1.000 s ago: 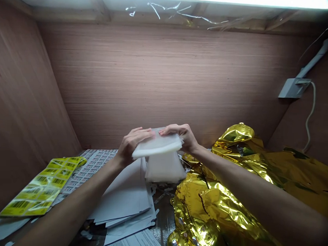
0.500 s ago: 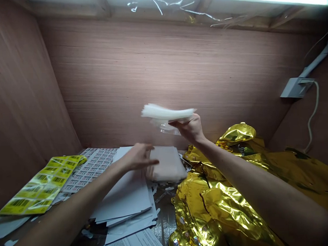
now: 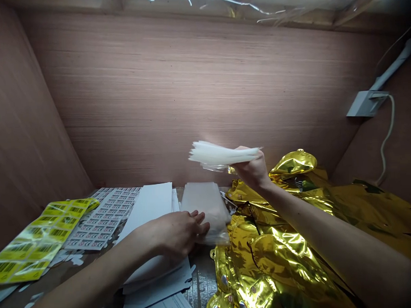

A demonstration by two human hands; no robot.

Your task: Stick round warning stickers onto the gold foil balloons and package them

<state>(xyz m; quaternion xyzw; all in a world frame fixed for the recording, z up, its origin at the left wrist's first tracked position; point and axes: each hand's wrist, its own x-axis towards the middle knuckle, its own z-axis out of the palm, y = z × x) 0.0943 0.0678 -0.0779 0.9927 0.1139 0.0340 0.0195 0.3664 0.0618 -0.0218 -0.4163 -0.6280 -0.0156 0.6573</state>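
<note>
My right hand (image 3: 253, 168) is raised in front of the wall, closed around a thin stack of whitish sheets (image 3: 222, 152). Clear film shows under that stack, and its left end fans out a little. Low and to the left, my left hand (image 3: 179, 231) is at the front left part of a pile of clear plastic bags (image 3: 205, 199) on the table. Its fingers are bent with the tips close together, apparently pinching the bags; the exact contact is partly hidden. The pile's front edge looks blurred.
White paper sheets (image 3: 153, 198) lie under and beside my left forearm. Farther left are sheets of small printed labels (image 3: 103, 220) and yellow barcode labels (image 3: 43, 236). Crumpled gold foil (image 3: 269, 255) covers the right side. A socket box (image 3: 367, 103) hangs on the right wall.
My left hand has moved down and right to the plastic bags, its fingers drawing together. My right hand, still holding the whitish stack, has shifted slightly right and down. The view has tilted a little.
</note>
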